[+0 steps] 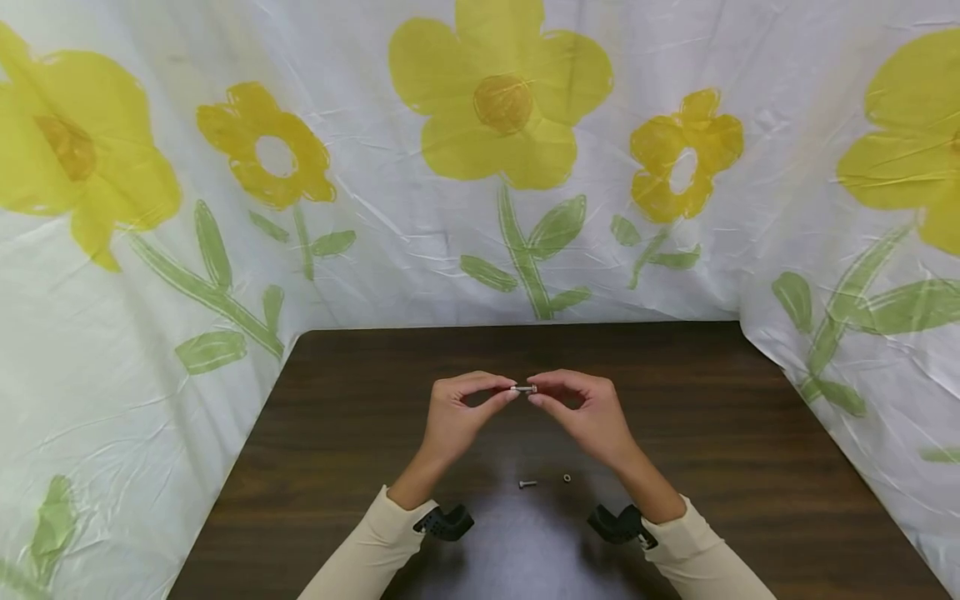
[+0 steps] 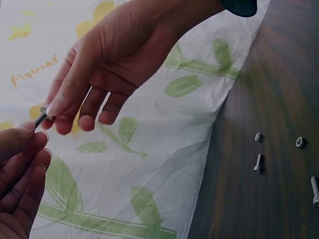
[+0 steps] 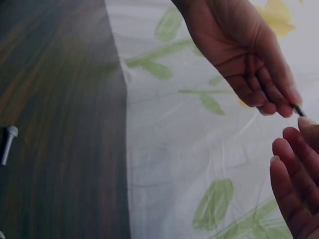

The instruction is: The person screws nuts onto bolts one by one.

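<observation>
Just above the table, a small metal bolt (image 1: 523, 389) spans the fingertips of both hands, lying nearly level. My left hand (image 1: 456, 412) pinches one end between thumb and fingers. At the other, wider end my right hand (image 1: 594, 412) pinches with thumb and fingertips; whether that wider part is the head or a nut cannot be told. The left wrist view shows the bolt's shank (image 2: 40, 119) between the two hands. Fingertips partly cover it in the right wrist view, where only a short dark piece (image 3: 297, 109) shows.
On the dark wooden table (image 1: 337, 467), a loose bolt (image 1: 527, 484) and a nut (image 1: 567, 478) lie below the hands. The left wrist view shows a second nut (image 2: 300, 142) and another bolt (image 2: 315, 193). A flowered white sheet (image 1: 420, 275) hangs around the table's edges.
</observation>
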Tool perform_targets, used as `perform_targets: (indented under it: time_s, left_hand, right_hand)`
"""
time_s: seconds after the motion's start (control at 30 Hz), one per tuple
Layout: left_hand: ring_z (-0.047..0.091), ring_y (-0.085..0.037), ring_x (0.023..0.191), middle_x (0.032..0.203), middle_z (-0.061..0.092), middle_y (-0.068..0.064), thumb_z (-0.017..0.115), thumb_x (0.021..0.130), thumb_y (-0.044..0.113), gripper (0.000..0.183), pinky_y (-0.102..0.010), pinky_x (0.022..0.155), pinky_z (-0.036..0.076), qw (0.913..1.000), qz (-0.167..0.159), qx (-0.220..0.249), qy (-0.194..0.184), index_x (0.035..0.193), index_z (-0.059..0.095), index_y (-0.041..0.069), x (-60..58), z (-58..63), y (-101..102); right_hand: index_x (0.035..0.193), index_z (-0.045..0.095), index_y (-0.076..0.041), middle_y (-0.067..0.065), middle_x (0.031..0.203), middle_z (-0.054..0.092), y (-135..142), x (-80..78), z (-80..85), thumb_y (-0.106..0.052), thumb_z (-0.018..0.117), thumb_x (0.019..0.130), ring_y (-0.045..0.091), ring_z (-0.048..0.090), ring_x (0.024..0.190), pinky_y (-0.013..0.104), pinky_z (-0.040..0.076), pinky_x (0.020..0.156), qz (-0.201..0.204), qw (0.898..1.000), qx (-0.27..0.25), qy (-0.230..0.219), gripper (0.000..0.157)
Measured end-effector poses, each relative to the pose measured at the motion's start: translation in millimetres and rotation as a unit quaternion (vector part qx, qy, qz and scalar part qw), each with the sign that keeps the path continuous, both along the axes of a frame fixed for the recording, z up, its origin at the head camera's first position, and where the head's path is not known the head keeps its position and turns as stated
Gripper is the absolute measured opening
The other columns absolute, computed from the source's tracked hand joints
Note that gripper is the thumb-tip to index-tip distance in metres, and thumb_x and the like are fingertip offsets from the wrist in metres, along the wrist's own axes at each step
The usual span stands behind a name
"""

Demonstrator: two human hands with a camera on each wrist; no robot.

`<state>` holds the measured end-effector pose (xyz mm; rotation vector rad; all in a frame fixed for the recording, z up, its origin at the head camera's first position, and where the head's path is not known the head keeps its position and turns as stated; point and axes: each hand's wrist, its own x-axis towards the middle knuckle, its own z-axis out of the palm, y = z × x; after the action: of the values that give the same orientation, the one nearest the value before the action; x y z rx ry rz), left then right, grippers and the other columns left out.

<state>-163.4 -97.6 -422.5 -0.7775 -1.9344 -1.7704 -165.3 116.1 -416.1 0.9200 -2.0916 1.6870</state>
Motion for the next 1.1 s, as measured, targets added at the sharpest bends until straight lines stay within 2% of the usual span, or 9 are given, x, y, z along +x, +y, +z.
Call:
perform_targets:
  time_s: [0.17,0.3,0.43,0.53,0.73,0.83,0.93,1.0,1.1]
  left_hand:
    - [0.073,-0.019,0.086,0.092,0.077,-0.011,0.08,0.083,-0.006,0.012,-0.028,0.077,0.059,1.0,-0.006,0.0,-0.002,0.094,0.078,-0.004,1.4,1.2,1.1]
    - [0.073,-0.019,0.084,0.09,0.076,-0.014,0.079,0.081,-0.01,0.012,-0.028,0.076,0.059,1.0,-0.007,-0.007,0.003,0.092,0.078,-0.005,6.9,11.1,2.9]
    - [0.073,-0.021,0.082,0.088,0.076,-0.016,0.078,0.081,-0.012,0.011,-0.029,0.075,0.059,0.9998,-0.007,-0.011,0.016,0.091,0.077,-0.006,12.8,21.2,5.4]
    - [0.073,-0.022,0.082,0.088,0.076,-0.015,0.078,0.081,-0.011,0.012,-0.029,0.076,0.059,0.9995,-0.005,-0.017,0.025,0.091,0.078,-0.005,10.0,16.2,6.0]
    - [0.073,-0.019,0.083,0.09,0.077,-0.009,0.081,0.083,-0.003,0.012,-0.03,0.077,0.059,0.9995,-0.002,-0.021,0.024,0.093,0.08,0.001,2.9,2.4,5.4]
    - [0.073,-0.018,0.083,0.09,0.077,-0.006,0.082,0.084,0.001,0.011,-0.03,0.076,0.059,0.9996,0.002,-0.02,0.021,0.094,0.08,0.003,3.0,0.9,4.5]
    - [0.073,-0.019,0.083,0.09,0.077,-0.005,0.081,0.085,0.003,0.01,-0.033,0.075,0.06,0.9996,0.005,-0.018,0.019,0.094,0.08,0.004,3.4,1.3,3.4]
    - [0.073,-0.019,0.083,0.091,0.077,-0.004,0.081,0.086,0.004,0.009,-0.034,0.074,0.06,0.9997,0.008,-0.016,0.017,0.095,0.08,0.004,3.5,1.8,2.6]
    - [0.073,-0.02,0.083,0.091,0.077,-0.006,0.08,0.086,0.003,0.009,-0.033,0.073,0.06,0.9997,0.012,-0.014,0.017,0.095,0.08,0.004,3.3,2.0,1.3]
  right_hand:
    - [0.102,0.078,-0.008,0.004,0.094,0.077,0.3,1.5,1.1,-0.004,0.078,0.089,0.025,0.073,0.08,0.029,0.059,0.069,0.003,1.0,-0.001,-0.017,0.013]
    - [0.094,0.078,-0.014,0.0,0.085,0.076,-0.3,1.1,1.0,-0.007,0.075,0.092,0.019,0.073,0.078,0.031,0.059,0.068,0.003,1.0,0.009,-0.028,0.007]
    - [0.082,0.075,-0.014,-0.004,0.074,0.071,-1.8,-0.8,-0.4,-0.009,0.07,0.097,0.015,0.068,0.072,0.031,0.055,0.064,-0.004,0.999,0.02,-0.026,0.016]
    - [0.073,0.071,-0.016,-0.006,0.067,0.068,-2.9,-1.4,-0.6,-0.01,0.066,0.1,0.013,0.06,0.062,0.029,0.047,0.055,-0.016,0.999,0.028,-0.024,0.028]
    - [0.065,0.068,-0.019,-0.008,0.062,0.064,-2.1,0.0,1.1,-0.017,0.061,0.104,0.01,0.039,0.048,0.026,0.032,0.044,-0.032,0.998,0.039,-0.041,0.04]
    - [0.076,0.07,-0.016,-0.002,0.067,0.067,-0.9,1.1,1.8,-0.014,0.06,0.104,0.01,0.049,0.052,0.023,0.043,0.05,-0.028,0.998,0.02,-0.057,0.03]
    - [0.105,0.071,-0.01,0.005,0.081,0.073,0.7,2.2,2.1,-0.006,0.064,0.1,0.016,0.066,0.068,0.026,0.057,0.068,-0.012,0.998,-0.01,-0.065,0.01]
    - [0.124,0.066,-0.007,0.009,0.091,0.075,1.5,2.4,2.0,0.001,0.069,0.095,0.02,0.071,0.08,0.03,0.059,0.076,-0.003,0.998,-0.018,-0.059,0.03]
    - [0.13,0.065,-0.008,0.007,0.098,0.076,1.9,2.0,0.8,0.004,0.076,0.088,0.019,0.071,0.085,0.028,0.058,0.076,-0.001,0.999,-0.009,-0.03,0.045]
